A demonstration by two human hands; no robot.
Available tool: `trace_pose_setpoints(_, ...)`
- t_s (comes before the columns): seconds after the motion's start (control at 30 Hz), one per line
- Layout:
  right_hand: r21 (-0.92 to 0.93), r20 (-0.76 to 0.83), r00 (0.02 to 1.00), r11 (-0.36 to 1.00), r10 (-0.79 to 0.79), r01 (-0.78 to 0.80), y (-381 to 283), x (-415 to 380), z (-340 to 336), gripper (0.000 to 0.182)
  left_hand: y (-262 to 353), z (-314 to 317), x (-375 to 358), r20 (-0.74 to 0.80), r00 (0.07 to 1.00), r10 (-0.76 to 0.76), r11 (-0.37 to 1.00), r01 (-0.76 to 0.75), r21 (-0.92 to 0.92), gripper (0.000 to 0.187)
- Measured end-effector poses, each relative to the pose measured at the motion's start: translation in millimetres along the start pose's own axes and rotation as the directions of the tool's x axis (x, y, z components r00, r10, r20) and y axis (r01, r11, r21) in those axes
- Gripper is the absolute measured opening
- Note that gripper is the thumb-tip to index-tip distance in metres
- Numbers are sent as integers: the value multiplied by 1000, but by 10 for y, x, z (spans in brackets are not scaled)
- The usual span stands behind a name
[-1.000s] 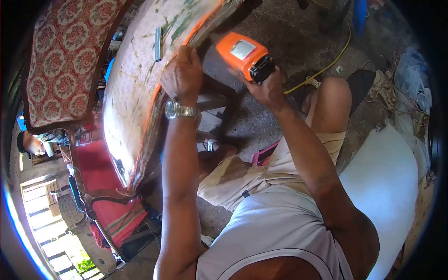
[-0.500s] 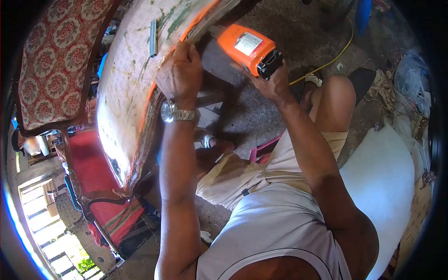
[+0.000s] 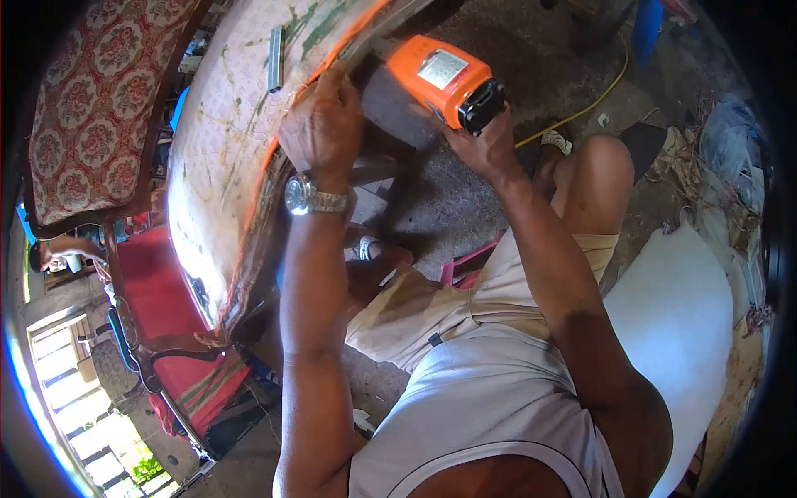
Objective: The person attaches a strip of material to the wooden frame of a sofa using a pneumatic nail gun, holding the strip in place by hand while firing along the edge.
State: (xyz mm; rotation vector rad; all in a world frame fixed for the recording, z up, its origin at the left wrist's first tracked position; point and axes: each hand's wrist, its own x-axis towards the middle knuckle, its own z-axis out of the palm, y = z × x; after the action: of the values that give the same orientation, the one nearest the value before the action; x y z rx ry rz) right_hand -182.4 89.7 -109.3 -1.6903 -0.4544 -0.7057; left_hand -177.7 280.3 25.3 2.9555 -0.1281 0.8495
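White cushion (image 3: 677, 324) on floor beside person's bent knee. Left hand (image 3: 322, 124), fingers curled, pinching fabric edge of seat panel (image 3: 224, 149). Right hand (image 3: 480, 143) wrapped tight round orange staple gun (image 3: 444, 79), nose at panel edge just beside left fingers. Staple strip (image 3: 275, 58) lying on panel. Floral chair back (image 3: 87, 108) beyond.

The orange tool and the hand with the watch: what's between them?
In the head view, only a short gap separates the left hand from the orange tool; through it show dark ground and the seat's edge.
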Motion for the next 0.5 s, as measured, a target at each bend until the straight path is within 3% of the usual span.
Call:
trace_pose_setpoints(0.1, -67, 13, 1000, 998, -18, 19, -141, -13, -47, 30, 9, -9, -7, -6, 1000, 0, 1000, 0, -21, 24)
trace_pose_setpoints(0.23, 136, 14, 997, 988, 73, -74, -141, -42, -7, 32, -8, 11, -5, -20, 1000, 19, 1000, -20, -24, 24)
trace_pose_setpoints(0.33, -178, 101, 990, 977, -99, 116, -115, -51, -38, 34, -28, 29, -6, -25, 999, 24, 999, -25, -29, 24)
trace_pose_setpoints(0.4, -210, 61, 988, 966, -142, 152, -155, -28, -21, 35, -17, 21, 0, -16, 1000, 23, 1000, -24, -18, 23)
trace_pose_setpoints(0.5, -102, 49, 996, 991, -80, 85, -107, -20, 39, 35, -30, 27, -2, -39, 998, 45, 999, -46, -25, 23)
